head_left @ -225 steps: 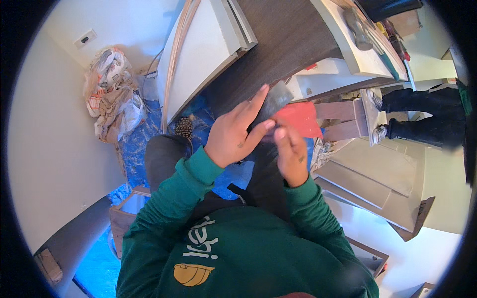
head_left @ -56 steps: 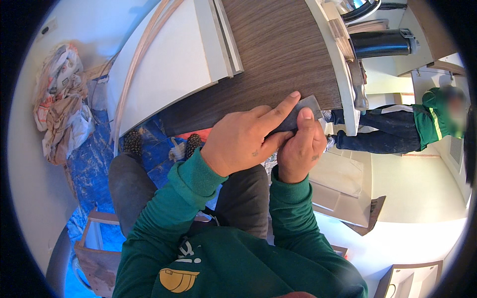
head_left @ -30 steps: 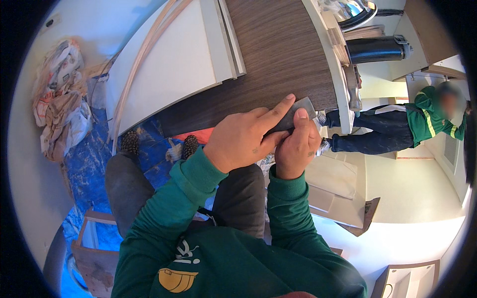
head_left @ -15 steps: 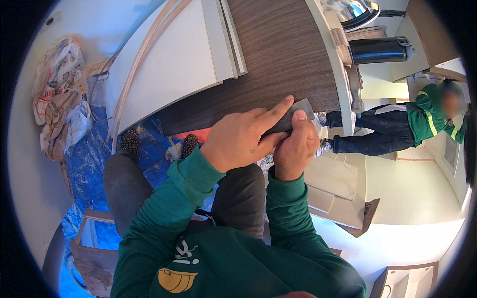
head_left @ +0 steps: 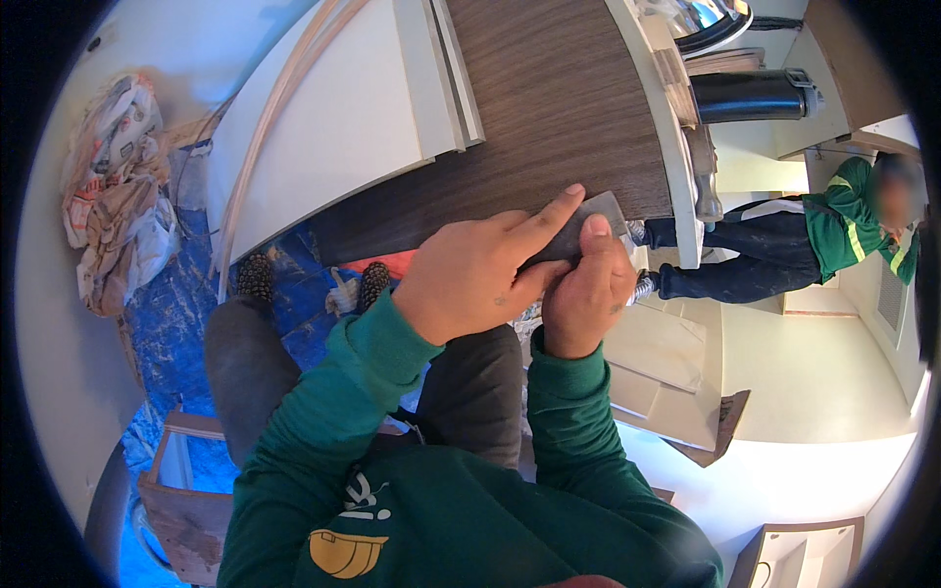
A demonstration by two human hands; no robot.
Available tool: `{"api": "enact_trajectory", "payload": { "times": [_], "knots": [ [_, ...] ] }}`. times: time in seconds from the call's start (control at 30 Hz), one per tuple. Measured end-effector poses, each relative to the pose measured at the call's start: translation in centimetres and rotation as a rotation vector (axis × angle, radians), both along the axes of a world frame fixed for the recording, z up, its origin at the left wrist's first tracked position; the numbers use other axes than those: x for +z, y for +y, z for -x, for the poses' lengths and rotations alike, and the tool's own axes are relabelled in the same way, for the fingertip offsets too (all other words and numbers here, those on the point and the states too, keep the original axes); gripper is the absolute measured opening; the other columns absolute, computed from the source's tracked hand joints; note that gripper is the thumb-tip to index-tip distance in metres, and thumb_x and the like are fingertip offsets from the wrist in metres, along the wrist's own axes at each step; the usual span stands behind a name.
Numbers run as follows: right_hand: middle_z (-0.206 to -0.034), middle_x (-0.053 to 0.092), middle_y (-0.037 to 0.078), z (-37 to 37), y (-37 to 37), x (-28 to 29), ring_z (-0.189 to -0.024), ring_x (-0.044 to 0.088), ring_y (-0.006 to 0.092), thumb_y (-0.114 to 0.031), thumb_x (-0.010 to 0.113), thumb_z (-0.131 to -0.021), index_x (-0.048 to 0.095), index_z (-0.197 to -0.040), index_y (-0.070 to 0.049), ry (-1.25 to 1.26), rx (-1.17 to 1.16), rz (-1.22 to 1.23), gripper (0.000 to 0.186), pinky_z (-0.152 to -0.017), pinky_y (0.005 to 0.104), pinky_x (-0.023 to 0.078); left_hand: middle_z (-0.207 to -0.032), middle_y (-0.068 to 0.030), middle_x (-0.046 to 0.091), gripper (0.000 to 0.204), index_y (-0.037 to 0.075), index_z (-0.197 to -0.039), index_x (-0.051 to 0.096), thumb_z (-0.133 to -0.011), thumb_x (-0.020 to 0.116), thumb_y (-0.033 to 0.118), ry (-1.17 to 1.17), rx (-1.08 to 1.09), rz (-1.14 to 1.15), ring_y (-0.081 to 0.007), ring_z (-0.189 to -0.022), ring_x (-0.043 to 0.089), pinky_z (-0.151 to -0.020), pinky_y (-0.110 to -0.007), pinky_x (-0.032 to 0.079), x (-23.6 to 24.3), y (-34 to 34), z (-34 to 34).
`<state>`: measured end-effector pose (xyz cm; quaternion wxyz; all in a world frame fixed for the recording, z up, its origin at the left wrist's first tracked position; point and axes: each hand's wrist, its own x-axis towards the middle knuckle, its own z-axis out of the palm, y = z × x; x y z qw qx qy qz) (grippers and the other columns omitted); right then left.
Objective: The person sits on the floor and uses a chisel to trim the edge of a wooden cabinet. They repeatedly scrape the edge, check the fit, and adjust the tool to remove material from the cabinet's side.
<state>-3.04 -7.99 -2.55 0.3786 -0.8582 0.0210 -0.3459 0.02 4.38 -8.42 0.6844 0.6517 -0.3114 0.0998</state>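
Note:
A small flat dark-grey rectangular piece (head_left: 567, 241) is held between my two hands, by the front edge of a dark wood-grain panel (head_left: 549, 88). My left hand (head_left: 470, 269) grips its near left side, the index finger stretched along its edge and the thumb beneath. My right hand (head_left: 590, 289) pinches the right side, its thumb lying flat on the upper face. The fingers under the piece are hidden. What the piece is made of cannot be told.
White boards (head_left: 323, 127) and a thin curved strip (head_left: 257, 157) lie on the left of the panel. A hammer (head_left: 706, 186) and a black cylinder (head_left: 745, 96) are at its right edge. Another person (head_left: 774, 240) stands to the right. Blue sheeting (head_left: 176, 343) covers the floor.
My right hand has shifted very slightly to the right, and a little more of the grey piece shows. The other person's head and arm have moved slightly.

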Motion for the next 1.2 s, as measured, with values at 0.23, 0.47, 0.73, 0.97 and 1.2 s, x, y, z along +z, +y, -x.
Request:
{"api": "enact_trajectory", "payload": {
  "times": [0.23, 0.47, 0.73, 0.97, 1.2],
  "knots": [
    [-0.062, 0.049, -0.001, 0.5, -0.2, -0.3, -0.06, 0.039, 0.0065, -0.017, 0.057, -0.101, 0.054, -0.065, -0.003, 0.128, 0.055, -0.205, 0.039, -0.052, 0.0287, 0.032, -0.088, -0.0145, 0.066, 0.076, 0.014, -0.154, 0.042, -0.085, 0.075, 0.02, 0.026, -0.018, -0.068, -0.0355, -0.076, 0.065, -0.066, -0.043, 0.052, -0.1, 0.8, 0.1],
    [-0.061, 0.048, -0.002, 0.1, 0.2, -0.3, -0.06, 0.037, 0.0065, -0.017, 0.057, -0.101, 0.053, -0.064, -0.003, 0.087, 0.048, -0.106, 0.041, -0.052, 0.0288, 0.03, -0.088, -0.0148, 0.067, 0.077, 0.014, -0.154, 0.042, -0.085, 0.076, 0.021, 0.009, -0.004, -0.072, -0.0347, -0.076, 0.066, -0.065, -0.042, 0.052, -0.3, 0.8, -0.2],
    [-0.061, 0.048, -0.002, 0.0, 0.2, -0.4, -0.057, 0.04, 0.006, -0.023, 0.058, -0.103, 0.051, -0.064, -0.004, 0.086, 0.046, -0.145, 0.044, -0.05, 0.0274, 0.031, -0.087, -0.0138, 0.067, 0.078, 0.014, -0.153, 0.042, -0.084, 0.077, 0.022, -0.016, -0.002, -0.024, -0.0334, -0.072, 0.065, -0.062, -0.041, 0.051, -0.6, 0.3, -0.5],
    [-0.059, 0.047, -0.002, -0.1, 0.7, 0.0, -0.052, 0.042, 0.0051, -0.021, 0.058, -0.103, 0.05, -0.064, -0.005, 0.057, 0.049, -0.162, 0.044, -0.046, 0.0255, 0.033, -0.085, -0.0138, 0.067, 0.077, 0.013, -0.153, 0.043, -0.084, 0.077, 0.022, -0.018, -0.017, -0.006, -0.0328, -0.071, 0.065, -0.061, -0.041, 0.051, -0.5, 0.2, -0.7],
    [-0.058, 0.048, -0.001, -0.2, 1.0, 0.2, -0.048, 0.042, 0.0058, -0.02, 0.059, -0.103, 0.051, -0.063, -0.005, 0.052, 0.05, -0.203, 0.043, -0.042, 0.0258, 0.033, -0.085, -0.0138, 0.067, 0.076, 0.013, -0.153, 0.043, -0.085, 0.076, 0.022, -0.039, -0.008, 0.006, -0.033, -0.07, 0.065, -0.061, -0.042, 0.051, -0.6, 0.1, -0.8]
  ]
}}
